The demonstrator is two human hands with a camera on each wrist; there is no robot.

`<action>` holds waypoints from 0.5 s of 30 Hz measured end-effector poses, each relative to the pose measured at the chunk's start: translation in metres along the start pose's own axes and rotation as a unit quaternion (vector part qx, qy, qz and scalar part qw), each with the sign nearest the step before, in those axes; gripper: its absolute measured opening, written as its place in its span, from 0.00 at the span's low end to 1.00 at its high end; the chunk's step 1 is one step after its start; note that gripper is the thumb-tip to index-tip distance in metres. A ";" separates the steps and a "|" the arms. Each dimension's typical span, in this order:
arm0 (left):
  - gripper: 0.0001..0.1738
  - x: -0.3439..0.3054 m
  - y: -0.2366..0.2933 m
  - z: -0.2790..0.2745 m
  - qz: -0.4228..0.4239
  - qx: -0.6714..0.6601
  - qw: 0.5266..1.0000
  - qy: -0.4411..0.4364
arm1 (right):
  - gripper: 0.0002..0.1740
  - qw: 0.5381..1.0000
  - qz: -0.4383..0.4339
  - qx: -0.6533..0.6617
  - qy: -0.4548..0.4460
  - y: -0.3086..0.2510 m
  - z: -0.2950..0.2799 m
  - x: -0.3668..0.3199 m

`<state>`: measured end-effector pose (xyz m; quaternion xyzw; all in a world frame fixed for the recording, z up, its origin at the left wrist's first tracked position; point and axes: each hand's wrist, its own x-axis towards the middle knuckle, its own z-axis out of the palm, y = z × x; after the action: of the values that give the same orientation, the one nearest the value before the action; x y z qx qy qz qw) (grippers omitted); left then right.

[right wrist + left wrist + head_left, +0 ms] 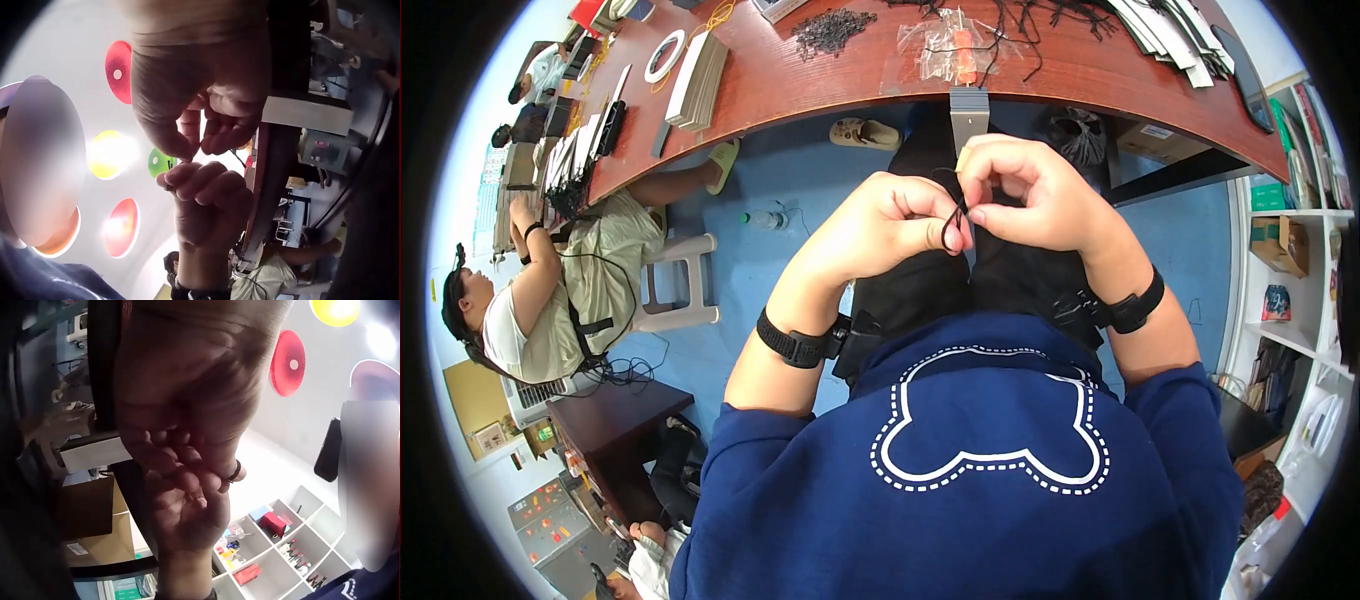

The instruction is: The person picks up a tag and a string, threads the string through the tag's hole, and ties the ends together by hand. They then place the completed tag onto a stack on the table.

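Observation:
In the head view my left hand (900, 225) and right hand (1040, 195) meet above the lap. Between their fingertips is a thin black cord (953, 222), bent into a small loop. My left thumb and forefinger pinch the loop, while the right thumb and fingers pinch the cord close beside it. A pale yellow piece (963, 160) shows at the right forefinger. From the left wrist, a bit of the black cord (235, 470) curves round the left fingertip. The right wrist view shows both hands nearly touching, the cord mostly hidden by fingers.
Ahead is a red-brown table (800, 75) with a pile of small black pieces (833, 33), a clear plastic bag (935, 55), black cords (1025, 45) and white strips (1170, 40). A grey stack (970, 110) juts over its edge. At left, a person sits on a stool (690, 285).

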<state>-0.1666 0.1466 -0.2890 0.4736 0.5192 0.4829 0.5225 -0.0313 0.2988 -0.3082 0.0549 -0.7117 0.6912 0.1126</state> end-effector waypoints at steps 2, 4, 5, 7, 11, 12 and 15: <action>0.06 -0.002 0.001 -0.001 -0.016 -0.002 1.000 -0.001 | 0.06 0.998 -0.050 -0.011 0.023 0.000 0.003 -0.001; 0.06 -0.001 -0.002 -0.005 -0.038 -0.017 0.999 0.001 | 0.06 0.995 -0.054 -0.081 0.029 -0.002 0.000 -0.002; 0.06 -0.001 -0.001 -0.005 -0.037 -0.017 0.999 0.001 | 0.06 0.992 -0.067 -0.100 0.038 -0.002 0.001 -0.003; 0.06 -0.001 0.002 -0.004 -0.085 0.025 0.996 0.009 | 0.06 0.989 -0.078 -0.119 0.046 -0.003 0.004 -0.004; 0.05 0.002 0.003 -0.006 -0.118 0.052 0.992 0.018 | 0.05 0.990 -0.066 -0.115 0.053 -0.003 0.008 -0.006; 0.04 0.001 0.002 -0.007 -0.112 0.032 0.993 0.008 | 0.04 0.992 -0.056 -0.105 0.047 -0.003 0.009 -0.008; 0.03 0.001 -0.003 -0.006 -0.096 -0.013 0.995 -0.003 | 0.03 0.975 0.016 0.206 0.083 0.013 0.024 -0.010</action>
<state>-0.1730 0.1473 -0.2924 0.4165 0.5542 0.4358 0.5740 -0.0262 0.2743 -0.3233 0.0081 -0.5428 0.8271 0.1459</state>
